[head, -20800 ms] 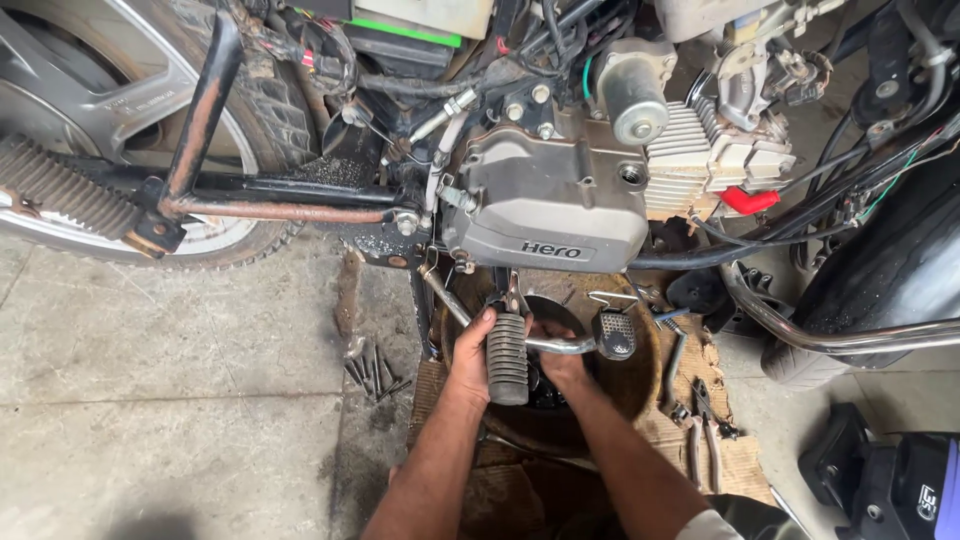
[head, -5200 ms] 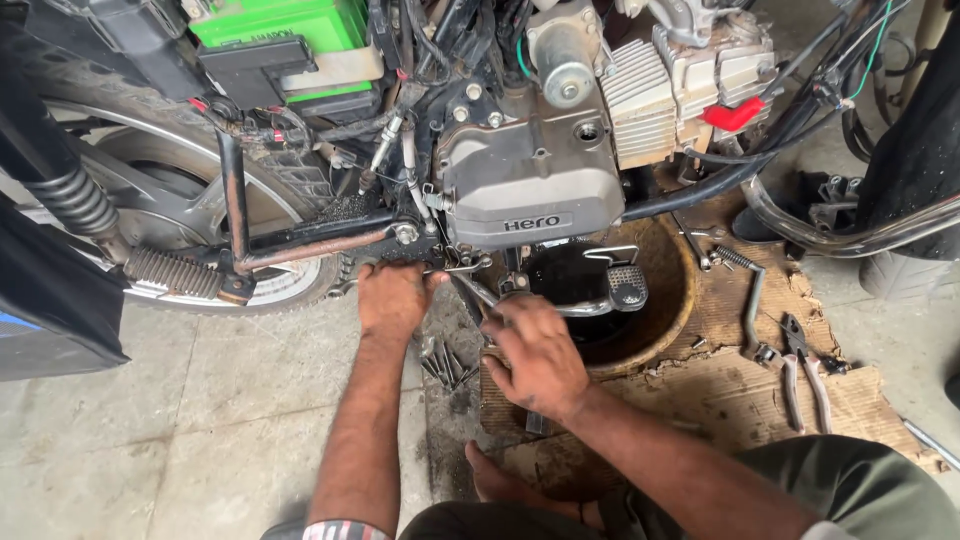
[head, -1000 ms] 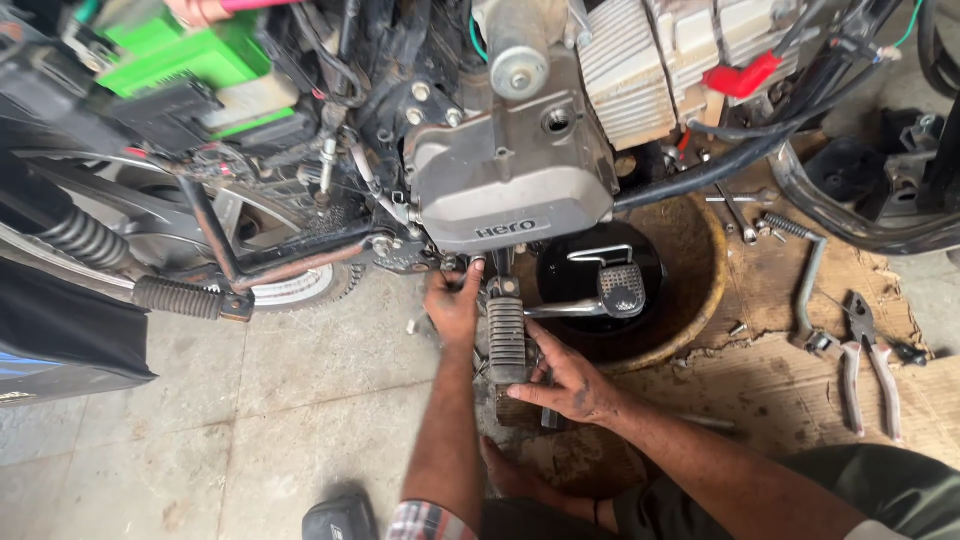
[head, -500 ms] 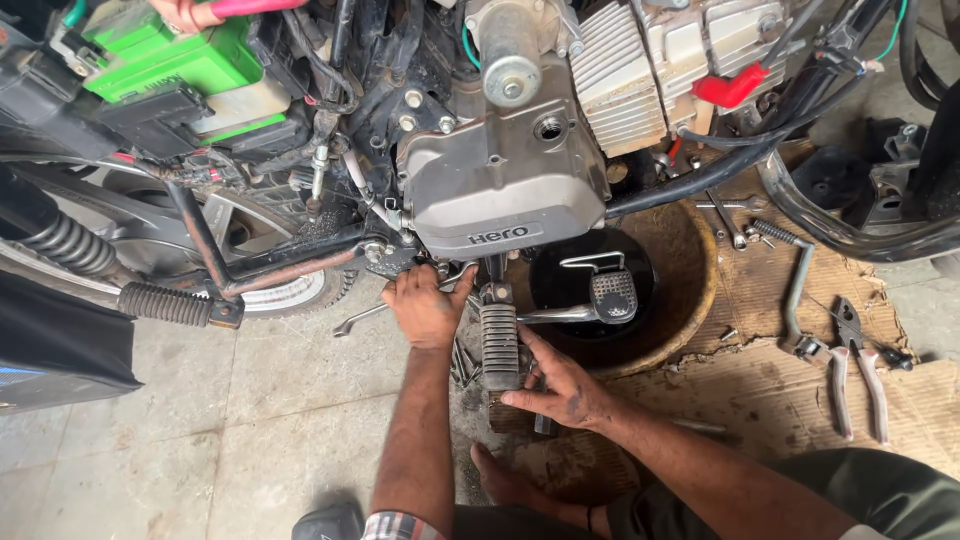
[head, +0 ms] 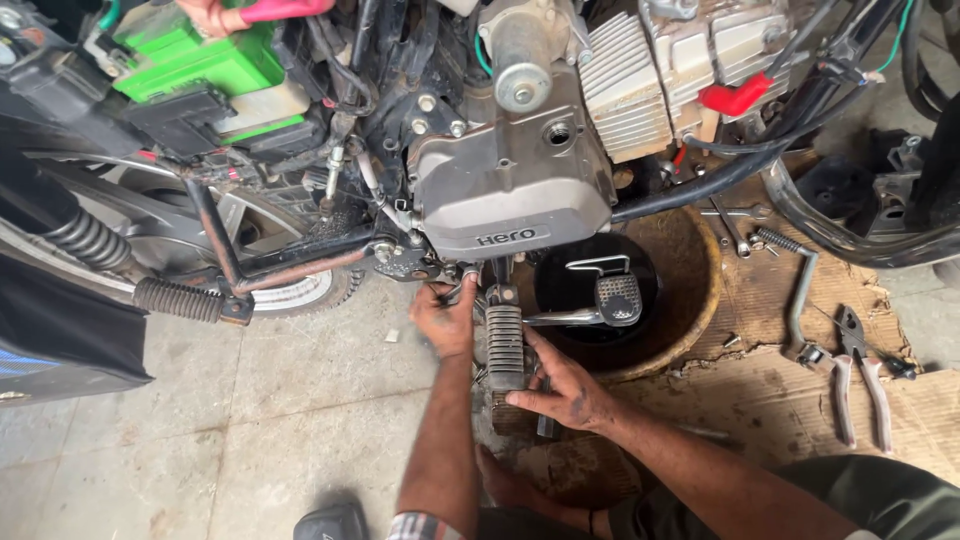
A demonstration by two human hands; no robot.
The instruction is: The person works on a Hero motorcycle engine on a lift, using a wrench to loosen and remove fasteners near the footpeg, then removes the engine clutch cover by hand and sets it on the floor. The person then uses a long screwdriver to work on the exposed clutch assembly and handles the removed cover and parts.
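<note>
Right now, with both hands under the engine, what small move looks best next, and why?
Probably keep the right hand steady on the ribbed footpeg while the left hand works the fastener at the engine case underside; the left fingers are already pinched there.

Below the engine case (head: 510, 195) we see the footrest (head: 504, 345), between our left hand (head: 445, 318) and right hand (head: 560, 388) — the drain pan (head: 690, 300) right of it, pliers (head: 860, 370) farther right, seemingly on cardboard (head: 780, 400).
</note>
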